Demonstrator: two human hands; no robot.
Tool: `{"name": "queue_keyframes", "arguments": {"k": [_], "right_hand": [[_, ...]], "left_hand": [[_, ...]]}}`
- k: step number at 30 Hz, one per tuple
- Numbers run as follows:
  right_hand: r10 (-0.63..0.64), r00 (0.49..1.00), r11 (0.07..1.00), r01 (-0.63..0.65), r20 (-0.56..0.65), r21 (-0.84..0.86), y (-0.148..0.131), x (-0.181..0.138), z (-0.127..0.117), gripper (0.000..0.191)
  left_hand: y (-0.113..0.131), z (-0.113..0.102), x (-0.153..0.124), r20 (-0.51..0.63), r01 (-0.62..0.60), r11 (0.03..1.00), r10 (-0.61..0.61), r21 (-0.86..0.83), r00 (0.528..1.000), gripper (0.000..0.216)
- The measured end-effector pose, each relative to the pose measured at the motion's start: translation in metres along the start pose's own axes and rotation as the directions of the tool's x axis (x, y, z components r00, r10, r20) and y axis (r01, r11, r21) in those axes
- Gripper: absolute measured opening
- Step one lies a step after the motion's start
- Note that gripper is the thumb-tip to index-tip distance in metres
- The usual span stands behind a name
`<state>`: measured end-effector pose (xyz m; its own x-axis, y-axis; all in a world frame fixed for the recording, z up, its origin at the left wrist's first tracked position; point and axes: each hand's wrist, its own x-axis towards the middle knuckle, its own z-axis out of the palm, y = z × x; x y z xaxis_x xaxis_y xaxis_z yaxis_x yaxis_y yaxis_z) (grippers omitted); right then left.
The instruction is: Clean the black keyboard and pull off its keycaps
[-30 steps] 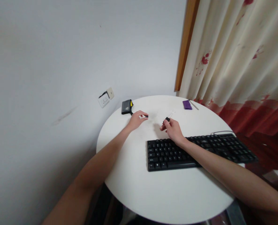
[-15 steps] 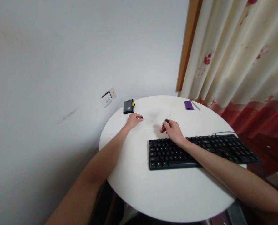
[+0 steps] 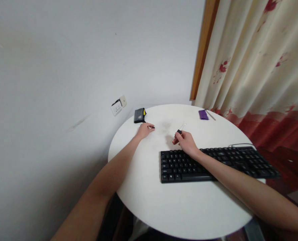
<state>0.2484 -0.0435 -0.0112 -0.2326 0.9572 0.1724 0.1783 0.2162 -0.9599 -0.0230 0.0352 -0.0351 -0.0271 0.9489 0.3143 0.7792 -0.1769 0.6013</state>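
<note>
Though tiny in view, can be placed well enough: pinches a black binder clip (image 3: 179, 131) in the right hand (image 3: 186, 142), lifted a little off the bench (image 3: 179, 201) just past the far left corner of the keyboard (image 3: 214, 160), wire handles aimed at the far edge. Rests the left hand (image 3: 145, 130) low near the far left edge, fingertips closed on a small dark piece (image 3: 152, 127), too tiny to identify. Leaves a dark pouch (image 3: 139, 115) by the rim just beyond that hand and a purple scrap (image 3: 203, 114) at the far right edge untouched. Judging by this: has both small items picked up, apart from each other, joined to nothing yet. Against a second ago: has lowered the left hand and drawn it back toward the pouch, dark piece along with it; has barely shifted the clip.
</note>
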Motion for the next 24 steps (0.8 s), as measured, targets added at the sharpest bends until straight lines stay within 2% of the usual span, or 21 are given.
{"name": "queue_keyframes", "arguments": {"k": [13, 16, 19, 21, 23, 24], "right_hand": [[-0.014, 1.000, 1.000, 0.014, 0.022, 0.000, 0.002, 0.001, 0.000, 0.027], [-0.087, 0.995, 0.994, 0.090, 0.049, -0.069, 0.001, 0.000, -0.004, 0.030], [-0.195, 0.966, 0.967, 0.219, 0.169, -0.134, -0.006, -0.003, -0.010, 0.029], [-0.236, 0.934, 0.945, 0.284, 0.267, -0.160, -0.012, -0.006, -0.015, 0.028], [-0.257, 0.909, 0.925, 0.329, 0.327, -0.188, -0.017, -0.008, -0.019, 0.027], [-0.261, 0.902, 0.919, 0.341, 0.343, -0.198, -0.019, -0.009, -0.020, 0.027]], "left_hand": [[0.001, 0.000, -0.001, -0.032, 0.014, 1.000, -0.014, 0.007, 0.999, 0.028], [0.007, -0.002, -0.002, -0.077, -0.007, 1.000, 0.008, 0.024, 0.997, 0.028], [0.022, -0.003, -0.007, -0.092, -0.067, 0.998, 0.069, 0.022, 0.993, 0.025], [0.038, -0.003, -0.014, -0.018, -0.164, 0.986, 0.164, -0.032, 0.986, 0.025], [0.055, -0.004, -0.022, 0.157, -0.261, 0.954, 0.283, -0.148, 0.946, 0.026], [0.063, -0.005, -0.027, 0.254, -0.270, 0.941, 0.317, -0.205, 0.914, 0.028]]}}
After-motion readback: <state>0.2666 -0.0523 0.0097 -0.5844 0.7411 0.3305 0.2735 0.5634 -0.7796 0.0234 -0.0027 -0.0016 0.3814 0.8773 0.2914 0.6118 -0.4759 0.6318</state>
